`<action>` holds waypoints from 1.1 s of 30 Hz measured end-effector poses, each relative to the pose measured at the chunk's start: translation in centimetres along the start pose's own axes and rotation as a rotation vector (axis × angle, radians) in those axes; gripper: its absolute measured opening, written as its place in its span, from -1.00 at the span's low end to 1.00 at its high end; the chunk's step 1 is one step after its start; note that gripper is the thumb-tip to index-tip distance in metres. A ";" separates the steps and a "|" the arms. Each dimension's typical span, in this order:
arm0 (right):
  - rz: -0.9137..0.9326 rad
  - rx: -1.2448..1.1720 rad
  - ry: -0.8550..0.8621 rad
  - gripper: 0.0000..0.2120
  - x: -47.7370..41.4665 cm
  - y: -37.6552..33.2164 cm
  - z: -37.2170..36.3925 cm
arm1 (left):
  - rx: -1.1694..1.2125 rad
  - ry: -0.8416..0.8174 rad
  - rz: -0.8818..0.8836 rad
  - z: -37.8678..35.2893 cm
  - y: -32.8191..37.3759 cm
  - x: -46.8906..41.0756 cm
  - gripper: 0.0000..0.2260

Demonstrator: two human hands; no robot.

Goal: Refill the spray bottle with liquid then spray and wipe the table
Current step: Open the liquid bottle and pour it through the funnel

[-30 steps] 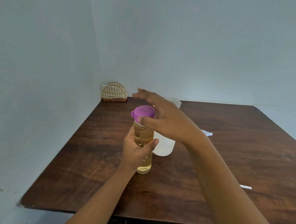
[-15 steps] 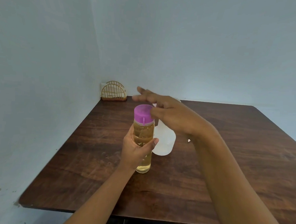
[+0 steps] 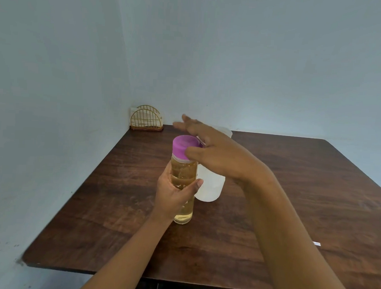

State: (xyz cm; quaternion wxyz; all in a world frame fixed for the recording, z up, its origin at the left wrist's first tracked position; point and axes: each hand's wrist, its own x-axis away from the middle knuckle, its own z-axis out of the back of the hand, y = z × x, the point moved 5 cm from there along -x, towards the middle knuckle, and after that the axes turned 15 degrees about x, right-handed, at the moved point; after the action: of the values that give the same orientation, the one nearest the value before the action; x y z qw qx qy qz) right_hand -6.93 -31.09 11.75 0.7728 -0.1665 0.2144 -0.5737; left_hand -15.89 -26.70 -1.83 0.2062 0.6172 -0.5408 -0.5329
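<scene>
Head view: left hand (image 3: 171, 196) grips amber-filled bottle (image 3: 183, 172); right hand (image 3: 220, 154), fingers (image 3: 192, 126) straight, touches purple cap (image 3: 181, 146).

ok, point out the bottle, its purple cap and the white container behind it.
bottle (image 3: 182, 168): head view, amber body just below the cap.
purple cap (image 3: 181, 148): head view, front side wall.
white container (image 3: 209, 187): head view, lower body, right of the bottle.

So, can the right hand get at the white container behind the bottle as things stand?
Probably yes. The right hand is right by the white container, fingers straight, only its thumb touching the bottle at its purple cap; nothing lies between them.
</scene>
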 end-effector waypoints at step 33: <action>0.060 0.502 0.023 -0.55 -1.3 -1.3 1.0 | -0.017 0.015 -0.019 -0.4 0.4 0.2 -0.45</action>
State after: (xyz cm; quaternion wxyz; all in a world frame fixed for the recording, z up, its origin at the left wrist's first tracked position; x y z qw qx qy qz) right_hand -7.81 -30.26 13.41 0.8040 0.0437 0.0789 -0.5877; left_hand -15.77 -27.15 -1.41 0.2104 0.6247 -0.5287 -0.5348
